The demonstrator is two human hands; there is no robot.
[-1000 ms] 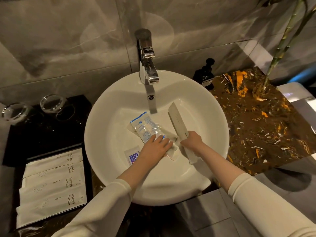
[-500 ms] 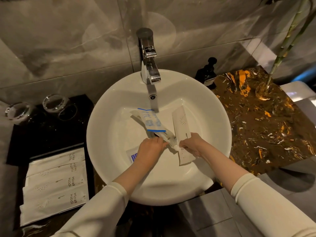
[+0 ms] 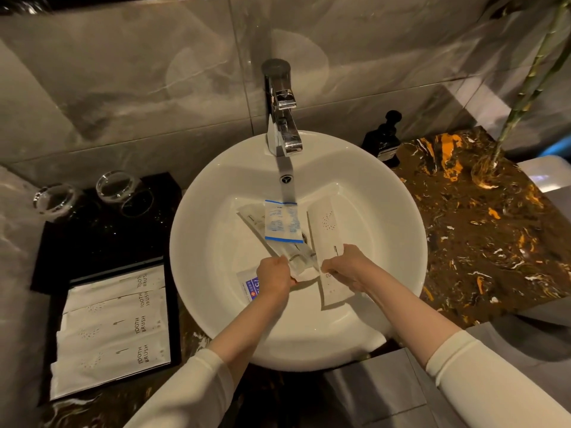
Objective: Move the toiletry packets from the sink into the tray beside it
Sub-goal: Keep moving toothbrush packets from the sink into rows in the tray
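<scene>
Toiletry packets lie in two places around the white sink (image 3: 216, 304). Left of the sink, the black tray (image 3: 174, 319) holds four white toothbrush packets (image 3: 114, 329) stacked flat, with two clear glasses (image 3: 117, 186) behind them on a dark mat. Inside the sink, a small blue-and-white sachet (image 3: 248, 287) lies on the basin floor, partly under the left hand (image 3: 275, 278). That hand pinches the near end of a long clear-wrapped packet (image 3: 293, 253), which runs up and away from the grip toward the faucet (image 3: 282, 118), with a blue-edged pouch (image 3: 282, 222) resting across its far half. Further right in the sink, the right hand (image 3: 347, 267) grips a long white packet (image 3: 327, 223) near its middle, so one end extends beyond the fingers toward the faucet and the other end points to the near rim. Right of the sink stands a dark bottle (image 3: 384, 140).
</scene>
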